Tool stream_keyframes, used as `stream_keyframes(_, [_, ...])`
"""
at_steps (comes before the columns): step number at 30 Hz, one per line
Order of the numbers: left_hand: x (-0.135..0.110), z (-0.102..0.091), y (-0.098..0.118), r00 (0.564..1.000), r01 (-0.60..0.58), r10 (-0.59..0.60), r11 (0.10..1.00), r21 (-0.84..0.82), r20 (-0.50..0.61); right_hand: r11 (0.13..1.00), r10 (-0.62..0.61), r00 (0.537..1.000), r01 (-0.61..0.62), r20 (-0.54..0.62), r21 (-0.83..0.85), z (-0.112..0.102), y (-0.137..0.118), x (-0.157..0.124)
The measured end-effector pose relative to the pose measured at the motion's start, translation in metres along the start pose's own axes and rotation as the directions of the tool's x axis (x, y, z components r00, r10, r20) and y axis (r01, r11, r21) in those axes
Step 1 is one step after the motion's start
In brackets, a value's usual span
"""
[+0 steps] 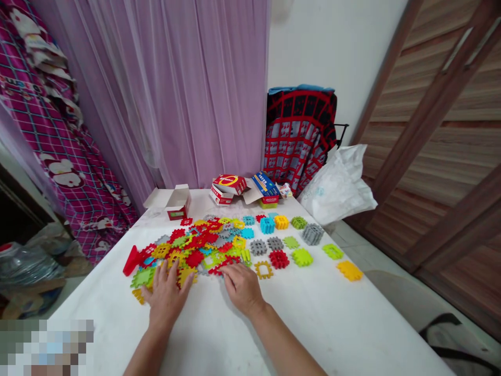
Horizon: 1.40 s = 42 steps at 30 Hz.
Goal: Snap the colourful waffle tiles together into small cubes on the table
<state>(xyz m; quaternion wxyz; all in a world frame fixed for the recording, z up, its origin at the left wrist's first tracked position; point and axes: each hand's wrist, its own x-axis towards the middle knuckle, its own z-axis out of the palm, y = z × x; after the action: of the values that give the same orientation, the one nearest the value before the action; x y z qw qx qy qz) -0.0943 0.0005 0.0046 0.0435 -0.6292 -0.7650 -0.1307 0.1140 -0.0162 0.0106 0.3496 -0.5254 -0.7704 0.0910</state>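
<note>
A mixed heap of toothed plastic building tiles [199, 240] in red, yellow, green, blue and grey lies on the white table. My left hand [166, 292] is open, its fingers spread over yellow tiles at the heap's near left edge. A green square tile [143, 278] lies just left of its fingers. At the heap's near right edge, my right hand [242, 287] has its fingers curled together beside a red tile [225, 265]; whatever is between the fingertips is hidden. Right of that hand lie a yellow frame-shaped tile [263, 269] and a red stack of tiles [279, 259].
Sorted tiles, such as a grey stack [312, 234] and a yellow tile [349, 270], occupy the table's right side. Opened cardboard boxes [179, 201] stand along the back edge. A white plastic bag [338, 183] is beyond the right edge, before a brown wardrobe [438, 156].
</note>
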Motion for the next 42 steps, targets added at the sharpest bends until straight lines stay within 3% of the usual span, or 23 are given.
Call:
stream_keyframes(6, [0.000, 0.000, -0.009, 0.999, -0.050, 0.048, 0.995, -0.088, -0.021, 0.996, -0.060, 0.993, 0.053, -0.097, -0.078, -0.011, 0.020, -0.014])
stream_keyframes(10, [0.004, 0.005, -0.013, 0.997, -0.057, 0.048, 0.988, -0.141, -0.066, 0.979, -0.199, 0.956, 0.184, -0.215, -0.084, -0.008, 0.027, -0.027])
stream_keyframes(13, [0.006, 0.011, -0.017, 0.989, -0.089, 0.066, 0.980, -0.177, -0.130, 0.977, -0.212, 0.935, 0.202, -0.283, -0.065, -0.005, 0.026, -0.030])
stream_keyframes(17, [0.006, 0.016, -0.021, 0.980, -0.121, 0.080, 0.967, -0.225, -0.182, 0.978, -0.209, 0.932, 0.208, -0.296, -0.034, -0.005, 0.024, -0.029])
stream_keyframes(26, [0.002, 0.021, -0.022, 0.978, -0.143, 0.094, 0.952, -0.270, -0.186, 0.978, -0.193, 0.939, 0.206, -0.283, 0.018, 0.004, 0.032, -0.030])
stream_keyframes(29, [0.000, 0.019, -0.018, 0.968, -0.168, 0.116, 0.957, -0.238, -0.221, 0.978, -0.196, 0.942, 0.210, -0.271, 0.022, 0.005, 0.032, -0.029])
stream_keyframes(34, [0.006, 0.008, 0.004, 0.932, -0.309, 0.274, 0.942, -0.130, -0.236, 0.974, -0.217, 0.937, 0.226, -0.272, -0.001, 0.004, 0.031, -0.029])
stream_keyframes(42, [0.016, -0.001, 0.028, 0.954, -0.268, 0.251, 0.959, -0.089, -0.163, 0.977, -0.210, 0.937, 0.214, -0.281, -0.016, 0.004, 0.036, -0.032])
